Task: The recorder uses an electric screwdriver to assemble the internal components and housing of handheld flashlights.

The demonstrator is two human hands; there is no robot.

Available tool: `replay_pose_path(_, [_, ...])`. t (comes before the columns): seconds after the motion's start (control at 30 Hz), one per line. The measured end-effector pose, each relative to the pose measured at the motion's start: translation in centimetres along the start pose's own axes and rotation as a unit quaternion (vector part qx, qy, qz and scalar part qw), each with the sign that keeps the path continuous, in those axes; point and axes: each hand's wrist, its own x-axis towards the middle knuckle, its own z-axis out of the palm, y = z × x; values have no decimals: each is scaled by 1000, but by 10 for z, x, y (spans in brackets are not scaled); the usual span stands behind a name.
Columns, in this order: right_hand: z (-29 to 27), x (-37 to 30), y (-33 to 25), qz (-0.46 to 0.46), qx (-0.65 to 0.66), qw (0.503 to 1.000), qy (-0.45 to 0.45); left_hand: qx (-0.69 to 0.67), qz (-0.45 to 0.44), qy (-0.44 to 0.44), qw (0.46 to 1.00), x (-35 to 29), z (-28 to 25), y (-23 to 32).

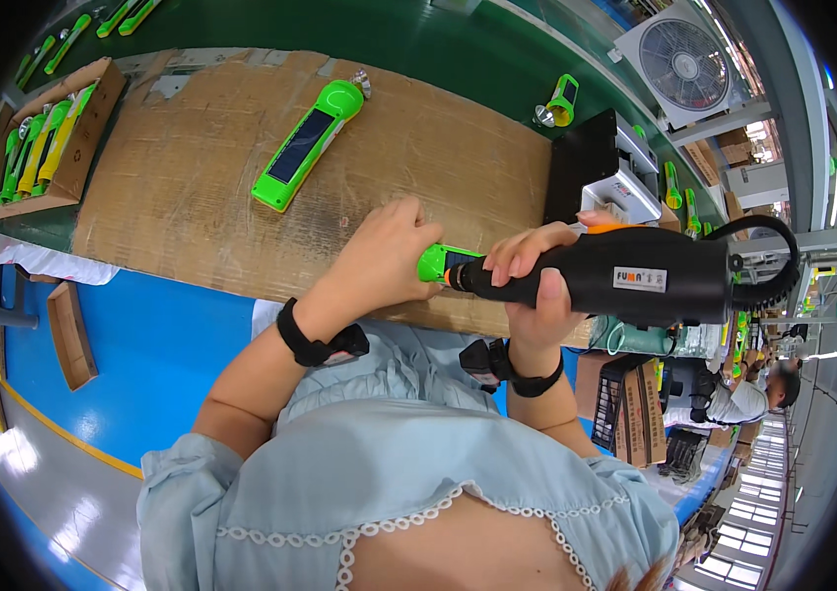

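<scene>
My right hand (pixel 541 281) is wrapped round a black electric screwdriver (pixel 625 278) with a coiled cord at its back end. The tool lies level, its tip pointing left at a green flashlight with a dark solar panel (pixel 435 263). My left hand (pixel 391 254) closes round the left part of that flashlight near the table's front edge. The screwdriver's nose covers the right part, so I cannot tell whether the bit touches a screw. Farther back on the cardboard lies another green flashlight (pixel 306 146), panel up, with a silver reflector loose at its head.
Brown cardboard (pixel 192 148) covers the worktop. A carton (pixel 93 143) of green and yellow flashlights stands at the left. At the right are a black and silver power box (pixel 615 177), a short flashlight (pixel 562 98) and a fan (pixel 684 64). A person (pixel 748 399) sits farther right.
</scene>
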Motion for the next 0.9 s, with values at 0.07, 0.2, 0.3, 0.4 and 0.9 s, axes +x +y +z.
replay_pose_path(0.07, [1,-1,-1,-4,-10,1000,16,3,0,2,1000,0,-1,1])
replay_pose_path(0.2, [0,-2,3,6,-73,997,12,-1,9,9,1000,1,-1,2])
replay_pose_path(0.3, [0,-2,5,12,-66,998,9,-1,12,9,1000,1,0,1])
replay_pose_path(0.4, [1,-2,5,21,-103,994,4,4,12,-3,1000,2,-3,3])
replay_pose_path(0.9, [-11,-15,-13,11,-46,997,63,-17,38,-9,999,-1,4,16])
